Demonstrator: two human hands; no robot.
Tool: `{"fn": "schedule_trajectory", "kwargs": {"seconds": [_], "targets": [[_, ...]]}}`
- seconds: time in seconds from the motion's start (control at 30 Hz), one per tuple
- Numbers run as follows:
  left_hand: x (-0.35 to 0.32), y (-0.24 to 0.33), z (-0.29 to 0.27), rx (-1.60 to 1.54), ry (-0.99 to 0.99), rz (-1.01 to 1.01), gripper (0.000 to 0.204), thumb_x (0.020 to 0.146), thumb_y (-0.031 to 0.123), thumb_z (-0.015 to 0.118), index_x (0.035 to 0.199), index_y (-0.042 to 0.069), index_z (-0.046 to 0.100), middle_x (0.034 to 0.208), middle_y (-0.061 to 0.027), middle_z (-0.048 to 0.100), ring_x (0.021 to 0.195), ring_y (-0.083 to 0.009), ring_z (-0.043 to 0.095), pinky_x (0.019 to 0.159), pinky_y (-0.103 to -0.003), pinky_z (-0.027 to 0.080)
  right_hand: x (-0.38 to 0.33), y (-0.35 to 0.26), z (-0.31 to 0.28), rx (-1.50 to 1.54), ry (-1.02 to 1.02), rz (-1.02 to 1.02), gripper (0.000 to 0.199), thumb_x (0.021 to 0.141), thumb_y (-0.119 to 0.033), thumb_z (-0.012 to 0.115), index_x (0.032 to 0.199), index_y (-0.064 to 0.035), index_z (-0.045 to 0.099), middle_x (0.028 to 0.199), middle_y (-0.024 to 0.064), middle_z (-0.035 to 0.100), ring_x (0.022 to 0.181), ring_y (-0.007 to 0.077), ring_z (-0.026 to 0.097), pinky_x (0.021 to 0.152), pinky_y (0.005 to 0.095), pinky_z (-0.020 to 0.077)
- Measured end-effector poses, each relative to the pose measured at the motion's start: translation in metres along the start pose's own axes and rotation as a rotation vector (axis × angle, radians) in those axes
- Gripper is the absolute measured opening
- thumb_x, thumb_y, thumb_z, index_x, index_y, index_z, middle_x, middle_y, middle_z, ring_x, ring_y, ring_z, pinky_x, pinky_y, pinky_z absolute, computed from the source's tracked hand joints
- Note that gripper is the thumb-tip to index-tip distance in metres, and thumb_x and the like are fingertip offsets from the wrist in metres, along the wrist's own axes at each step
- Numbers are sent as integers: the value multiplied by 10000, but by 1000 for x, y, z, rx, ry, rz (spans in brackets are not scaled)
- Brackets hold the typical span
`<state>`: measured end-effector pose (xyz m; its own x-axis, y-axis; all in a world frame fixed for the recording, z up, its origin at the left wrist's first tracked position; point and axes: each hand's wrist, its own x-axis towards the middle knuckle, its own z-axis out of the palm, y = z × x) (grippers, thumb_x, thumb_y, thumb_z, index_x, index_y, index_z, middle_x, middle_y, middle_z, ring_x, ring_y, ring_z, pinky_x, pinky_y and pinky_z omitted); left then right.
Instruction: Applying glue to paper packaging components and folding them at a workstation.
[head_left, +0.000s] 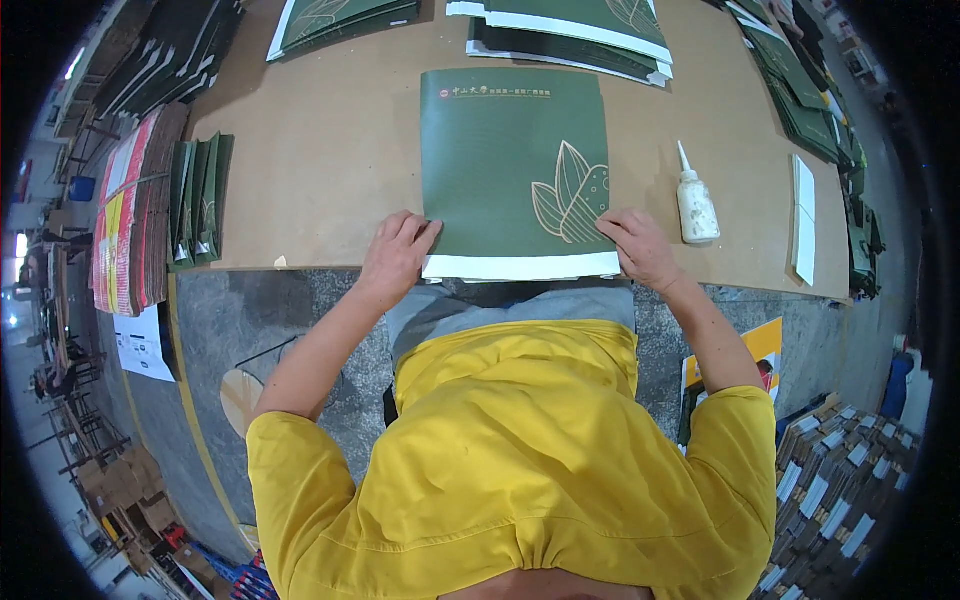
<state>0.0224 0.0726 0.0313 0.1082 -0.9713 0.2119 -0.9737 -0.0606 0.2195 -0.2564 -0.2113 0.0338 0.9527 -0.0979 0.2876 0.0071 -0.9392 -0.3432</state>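
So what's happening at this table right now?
A person in a yellow shirt presses a flat dark green printed sheet against the brown table. The left hand holds its near left corner and the right hand its near right corner, along a white strip at the near edge. A small white glue bottle lies right of the sheet, untouched. More green sheets are stacked at the far edge.

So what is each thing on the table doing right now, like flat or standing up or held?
Green sheet: flat on the table, white strip along its near edge.
Left hand: pressing the sheet's near left corner.
Right hand: pressing the sheet's near right corner.
Glue bottle: lying down, untouched.
White strip: lying flat, apart.
Folded green pieces: standing on edge, side by side.
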Motion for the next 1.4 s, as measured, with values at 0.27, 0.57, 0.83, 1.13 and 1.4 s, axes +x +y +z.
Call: {"fn": "schedule_trajectory", "kwargs": {"seconds": [0.27,0.57,0.83,1.13,1.4], "targets": [[12,0,-8,50,-17,-77,349,690,6,579,1039,18,580,978,-105,542,999,-286,494,868,-393,408,11,3,-5,106,-67,89,245,763,-38,546,997,-48,619,960,108,571,919,295,550,782,363,461],[24,-15,-17,-136,-183,-202,390,570,42,719,948,76,632,915,-58,574,943,-276,509,814,-375,425,20,3,-23,157,-132,117,302,728,20,521,999,-42,637,971,115,608,934,293,557,808,379,467],[42,-29,-13,-382,-208,-450,109,716,28,586,786,6,666,784,-198,628,810,-383,579,728,-456,457,48,19,-19,752,-258,891,225,796,-13,498,960,-10,652,728,47,589,558,133,512,528,271,434],[47,-29,-10,-198,-228,-551,214,729,83,596,938,42,610,855,-173,648,832,-370,620,707,-477,485,64,23,-27,803,-336,1041,146,783,-10,523,870,11,639,644,5,548,461,80,411,416,240,334],[45,-25,-10,-85,-348,-455,204,743,100,592,940,53,611,849,-158,647,840,-328,630,722,-448,506,119,4,-58,394,221,522,224,869,-98,506,1043,-34,631,816,33,617,677,95,553,537,250,472]]}}
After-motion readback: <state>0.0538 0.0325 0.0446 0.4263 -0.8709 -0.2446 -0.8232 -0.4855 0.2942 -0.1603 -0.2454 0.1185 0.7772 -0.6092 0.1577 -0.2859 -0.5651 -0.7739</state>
